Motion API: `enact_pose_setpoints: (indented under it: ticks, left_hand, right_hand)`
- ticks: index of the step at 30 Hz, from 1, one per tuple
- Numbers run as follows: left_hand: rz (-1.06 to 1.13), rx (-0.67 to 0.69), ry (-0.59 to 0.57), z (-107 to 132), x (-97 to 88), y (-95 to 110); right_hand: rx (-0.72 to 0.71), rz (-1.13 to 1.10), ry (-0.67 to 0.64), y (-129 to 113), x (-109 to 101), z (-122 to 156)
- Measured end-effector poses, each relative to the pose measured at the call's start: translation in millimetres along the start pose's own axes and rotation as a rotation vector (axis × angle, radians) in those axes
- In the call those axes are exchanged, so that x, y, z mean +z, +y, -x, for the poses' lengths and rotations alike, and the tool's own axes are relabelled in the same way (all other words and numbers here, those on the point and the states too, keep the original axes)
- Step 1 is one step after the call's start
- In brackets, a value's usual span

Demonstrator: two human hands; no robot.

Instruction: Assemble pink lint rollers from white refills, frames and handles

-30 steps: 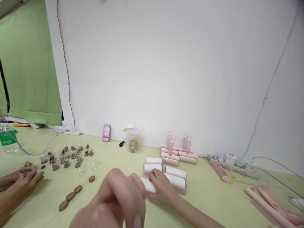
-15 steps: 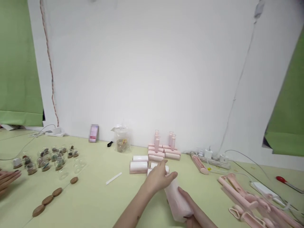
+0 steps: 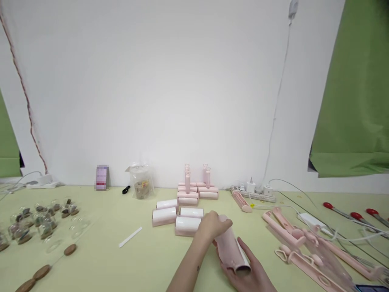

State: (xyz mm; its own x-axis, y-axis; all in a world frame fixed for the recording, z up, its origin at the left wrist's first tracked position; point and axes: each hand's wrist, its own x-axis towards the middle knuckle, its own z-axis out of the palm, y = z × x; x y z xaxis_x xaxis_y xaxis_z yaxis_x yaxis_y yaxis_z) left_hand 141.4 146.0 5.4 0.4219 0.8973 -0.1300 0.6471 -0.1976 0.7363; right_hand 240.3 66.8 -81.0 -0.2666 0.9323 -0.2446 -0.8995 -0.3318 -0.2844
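Holding pink roller — both hands

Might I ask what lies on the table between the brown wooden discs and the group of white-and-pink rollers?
In the head view, a thin white strip lies between the brown wooden discs and the white-and-pink rollers, apart from both.

Bright, soft light, stretched edges

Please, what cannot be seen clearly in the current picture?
In the head view:
- Held pink roller: far end partly hidden by the left hand; underside covered by the right hand.
- Upright device: front pixelated.
- Dark object: cut off by the bottom edge.
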Motion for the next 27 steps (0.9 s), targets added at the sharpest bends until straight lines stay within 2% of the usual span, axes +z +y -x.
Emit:
enact_pose_setpoints:
  ticks: [5,8,10,14,17,19,21,24,27]
  left_hand:
    - [0.126,0.075,0.023,5,-17.9,0]
    - [0.231,0.132,0.047,15,-33.7,-12]
    - [0.336,0.189,0.074,27,-39.3,-27]
    - [0.549,0.284,0.04,55,-27.7,-69]
    - [0.411,0.192,0.068,71,-11.0,-97]
    - [0.275,0.103,0.093,80,-5.2,-105]
    - [0.174,0.113,0.161,87,-4.6,-103]
    - [0.139,0.277,0.244,95,-4.8,-84]
    - [0.244,0.359,0.132,99,4.5,-63]
  right_hand:
    - [-0.074,-0.031,0.209,-4,5,2]
    - [-0.103,-0.102,0.209,-8,9,8]
    - [-0.122,-0.143,0.167,-14,12,12]
    - [-0.146,-0.145,0.044,-25,19,22]
    - [-0.156,-0.101,0.01,-22,28,29]
    - [-0.177,-0.084,0.026,-14,33,32]
    - [-0.163,-0.078,0.044,-4,36,34]
    - [-0.106,-0.063,0.061,12,36,35]
    - [-0.1,0.042,0.083,23,35,36]
